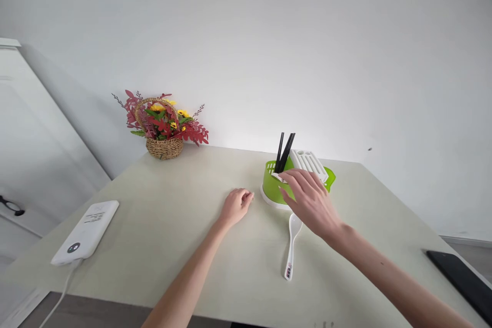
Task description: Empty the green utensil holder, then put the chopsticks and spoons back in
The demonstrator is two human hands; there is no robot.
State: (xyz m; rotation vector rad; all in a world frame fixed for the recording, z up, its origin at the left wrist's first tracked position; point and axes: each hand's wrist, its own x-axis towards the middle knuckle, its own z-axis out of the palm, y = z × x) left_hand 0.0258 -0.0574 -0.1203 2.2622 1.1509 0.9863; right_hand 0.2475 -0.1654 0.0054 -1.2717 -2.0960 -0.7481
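A green utensil holder point(271, 190) with a white base stands on the table, several black chopsticks point(283, 152) upright in its left part. Its white slotted section point(308, 162) rises behind my right hand. My right hand point(310, 200) is over the front of the holder, fingers stretched out and thumb apart; a small white piece shows by its fingertips, and whether they touch it I cannot tell. Just below that hand, a white spoon point(292, 246) lies with its bowl toward the holder. My left hand point(236, 206) rests on the table left of the holder, fingers loosely curled around nothing visible.
A wicker basket point(164, 148) of red and yellow flowers stands at the back left. On the left lies a white power bank point(87, 233) with a cable. A black phone point(461, 279) lies at the right edge of the table point(165, 225). A wall is behind.
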